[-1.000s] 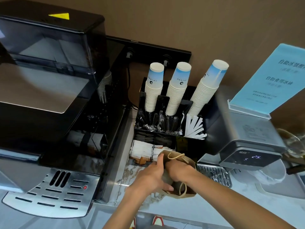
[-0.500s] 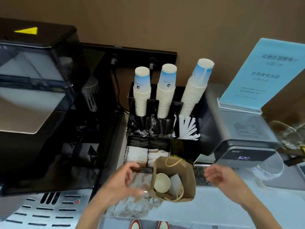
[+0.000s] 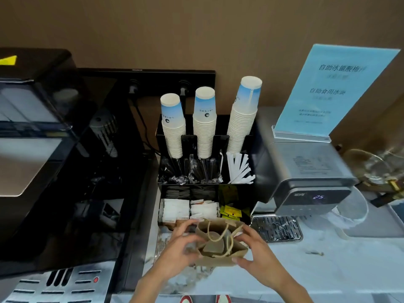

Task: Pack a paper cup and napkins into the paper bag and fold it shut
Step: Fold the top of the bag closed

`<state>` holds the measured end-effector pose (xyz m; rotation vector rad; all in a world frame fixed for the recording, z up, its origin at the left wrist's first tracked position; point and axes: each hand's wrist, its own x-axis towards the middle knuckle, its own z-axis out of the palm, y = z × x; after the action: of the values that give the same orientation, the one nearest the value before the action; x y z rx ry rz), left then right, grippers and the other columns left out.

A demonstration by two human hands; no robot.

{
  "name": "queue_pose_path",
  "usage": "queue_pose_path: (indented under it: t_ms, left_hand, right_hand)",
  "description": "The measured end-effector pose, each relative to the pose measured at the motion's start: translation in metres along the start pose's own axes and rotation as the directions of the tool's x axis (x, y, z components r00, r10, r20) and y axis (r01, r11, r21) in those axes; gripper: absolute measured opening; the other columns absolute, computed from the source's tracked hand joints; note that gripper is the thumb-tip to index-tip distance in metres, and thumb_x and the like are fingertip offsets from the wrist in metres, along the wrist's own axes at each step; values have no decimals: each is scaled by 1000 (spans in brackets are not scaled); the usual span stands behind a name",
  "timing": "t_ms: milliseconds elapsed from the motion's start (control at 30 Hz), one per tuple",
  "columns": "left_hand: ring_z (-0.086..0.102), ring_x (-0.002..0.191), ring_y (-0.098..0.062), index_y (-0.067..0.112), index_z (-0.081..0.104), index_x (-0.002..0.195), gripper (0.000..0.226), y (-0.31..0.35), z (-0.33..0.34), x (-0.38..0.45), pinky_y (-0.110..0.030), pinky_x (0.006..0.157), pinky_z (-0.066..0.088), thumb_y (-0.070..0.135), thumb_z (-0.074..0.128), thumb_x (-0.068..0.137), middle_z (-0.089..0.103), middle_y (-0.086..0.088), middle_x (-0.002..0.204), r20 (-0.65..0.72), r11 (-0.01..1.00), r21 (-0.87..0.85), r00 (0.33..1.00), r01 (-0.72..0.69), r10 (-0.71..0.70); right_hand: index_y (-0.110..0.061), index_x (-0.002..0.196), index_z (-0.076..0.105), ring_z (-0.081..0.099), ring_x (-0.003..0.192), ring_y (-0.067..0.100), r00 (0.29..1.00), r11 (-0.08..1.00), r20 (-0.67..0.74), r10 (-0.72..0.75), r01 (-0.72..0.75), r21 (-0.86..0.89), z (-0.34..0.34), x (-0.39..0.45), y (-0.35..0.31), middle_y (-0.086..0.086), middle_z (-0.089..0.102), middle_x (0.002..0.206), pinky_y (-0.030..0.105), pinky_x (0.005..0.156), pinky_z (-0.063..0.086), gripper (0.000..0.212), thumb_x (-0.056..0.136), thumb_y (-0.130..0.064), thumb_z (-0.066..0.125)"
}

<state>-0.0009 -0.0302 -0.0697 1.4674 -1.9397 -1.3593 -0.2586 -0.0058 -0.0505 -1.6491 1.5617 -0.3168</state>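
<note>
Both hands, left (image 3: 175, 248) and right (image 3: 255, 252), pinching creased brown paper bag (image 3: 218, 260); twisted cord handles; marbled counter (image 3: 328, 270).

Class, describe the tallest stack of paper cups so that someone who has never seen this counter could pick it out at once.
Find the black organiser against the brown wall, between the dark coffee machine and the grey dispenser. Three stacks of upturned white-and-blue cups stand in it. The wanted stack is the rightmost: tallest, leaning right, directly behind the white wrapped sticks.

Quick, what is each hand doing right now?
Left hand: fingers curled on the left side of the paper bag.
Right hand: pinching the bag's right side.
</note>
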Motion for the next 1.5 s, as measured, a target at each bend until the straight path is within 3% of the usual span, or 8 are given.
queue_pose_path:
  t_ms: [167, 267, 533, 733, 900, 1100, 1300, 1500]
  left_hand:
    - [45, 132, -3, 45, 65, 77, 38, 0, 5, 4, -30, 117, 32, 11, 81, 79, 54, 27, 131, -104, 996, -51, 992, 67, -72]
    - [62, 113, -12, 39, 54, 60, 58, -4, 11, 3, -25, 91, 54, -14, 69, 78, 73, 9, 106, -216, 960, -249, 959, 128, -184]
    - [52, 116, -6, 26, 85, 83, 49, -11, 14, -5, -15, 100, 38, -16, 61, 84, 71, 13, 116, -145, 985, -175, 989, 13, -39]
    - [35, 135, 10, 54, 71, 99, 29, -20, 18, 3, -26, 115, 23, 26, 67, 91, 57, 38, 132, 9, 996, 86, 1000, -27, 27]
    - [51, 101, 26, 60, 44, 120, 52, -5, 34, 19, -8, 89, 45, 30, 73, 89, 68, 29, 122, 9, 983, 185, 1000, -17, 15]
    - [68, 99, -12, 39, 62, 128, 37, -10, 45, 30, -31, 93, 53, 34, 65, 92, 78, 7, 109, -28, 914, 405, 1000, 3, 9]
    - [65, 79, 3, 34, 79, 101, 15, -20, 49, 19, -7, 69, 43, 39, 71, 89, 76, 17, 86, -131, 971, 209, 987, 116, -89]
    - [71, 82, -10, 28, 77, 75, 10, -37, 47, 10, -21, 75, 56, 27, 78, 85, 78, 13, 83, -195, 971, -99, 952, 220, -235]
  right_hand:
    - [-33, 89, 61, 55, 113, 2, 995, 999, -101, 21, -16, 46, 1, 1, -1, -30, 53, 121, 20, 90, 44, 21, 78, -26, 77]
    - [-25, 75, 43, 63, 93, 19, 965, 973, -218, 148, -102, 209, 8, 3, 3, -11, 67, 94, 16, 68, 45, 38, 76, -9, 78]
    - [-24, 85, 76, 58, 111, 8, 983, 994, -181, -24, 43, 103, 17, -2, 15, -12, 64, 112, 18, 91, 45, 43, 86, 14, 56]
    - [-42, 91, 59, 48, 119, 1, 997, 999, -74, -37, 37, 6, 24, 6, 17, -30, 53, 119, 25, 104, 40, 16, 86, -29, 67]
    - [-38, 127, 41, 53, 116, 14, 999, 974, 27, -43, 48, -220, 31, 28, -5, -11, 60, 128, 32, 98, 45, 53, 81, -43, 69]
    - [-39, 117, 63, 61, 108, 23, 997, 859, -10, -82, 66, -508, 41, 41, -7, -6, 75, 108, 36, 97, 44, 37, 82, -51, 65]
    - [-31, 90, 74, 66, 84, 8, 993, 985, -71, 94, -103, -140, 34, 33, 3, -17, 70, 77, 22, 73, 48, 14, 80, -40, 74]
    - [-24, 72, 65, 66, 76, 8, 966, 945, -87, 244, -217, 245, 36, 27, 14, -9, 72, 77, 11, 61, 47, 20, 76, -13, 81]
